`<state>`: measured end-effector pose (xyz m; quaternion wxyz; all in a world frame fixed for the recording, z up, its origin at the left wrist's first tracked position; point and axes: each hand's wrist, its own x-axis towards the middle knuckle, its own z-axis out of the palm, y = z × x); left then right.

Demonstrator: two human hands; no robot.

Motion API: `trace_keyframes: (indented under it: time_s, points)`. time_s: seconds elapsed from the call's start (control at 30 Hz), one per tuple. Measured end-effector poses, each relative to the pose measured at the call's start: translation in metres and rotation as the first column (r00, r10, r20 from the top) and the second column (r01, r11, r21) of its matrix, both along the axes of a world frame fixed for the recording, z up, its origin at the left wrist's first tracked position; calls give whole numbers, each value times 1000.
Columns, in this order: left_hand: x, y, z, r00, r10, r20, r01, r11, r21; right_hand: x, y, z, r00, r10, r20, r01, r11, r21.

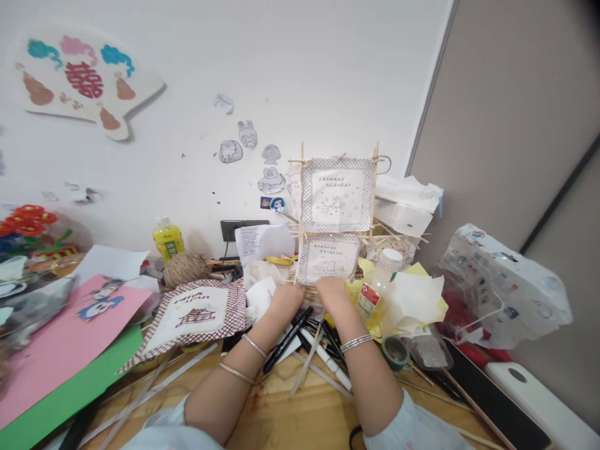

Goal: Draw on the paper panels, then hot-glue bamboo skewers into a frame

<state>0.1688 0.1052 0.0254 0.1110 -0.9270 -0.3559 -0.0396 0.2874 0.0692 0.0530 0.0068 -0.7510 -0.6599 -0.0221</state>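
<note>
A two-tier frame of thin wooden sticks (374, 194) stands upright before the wall. It carries an upper drawn paper panel (338, 194) with a hatched border and a lower drawn panel (328, 257). At the frame's bottom edge, my left hand (288, 301) is closed on its left side, the fingers mostly hidden. My right hand (332, 292) is closed just to the right, also against the frame's lower edge. Below and between my forearms lie a black marker (287, 340), more pens and loose sticks (307, 361).
Left of my hands are a paper panel with a drawn pavilion (199, 312), a twine ball (185, 270), a yellow bottle (169, 239), and pink (60, 337) and green sheets (89, 390). On the right are a clear bottle (388, 265), green tape (395, 352) and a plastic bag (509, 287).
</note>
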Motion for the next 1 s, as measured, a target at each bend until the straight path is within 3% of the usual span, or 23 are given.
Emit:
trace_keyframes:
  time_s: [0.2,0.5,0.77,1.0]
  points:
    - [-3,0,1,1000,-12,5,12,1000,15,19,-12,9,995,-104,-8,104,994,-20]
    - [-2,0,-3,998,39,55,-41,998,43,17,-16,15,987,-156,-32,154,986,-70]
    - [-4,-1,0,996,32,87,-35,999,24,17,-21,20,988,-152,-30,149,985,-81]
    - [0,-6,-3,985,95,142,-96,995,-1,15,-31,26,993,-117,-26,114,988,-99]
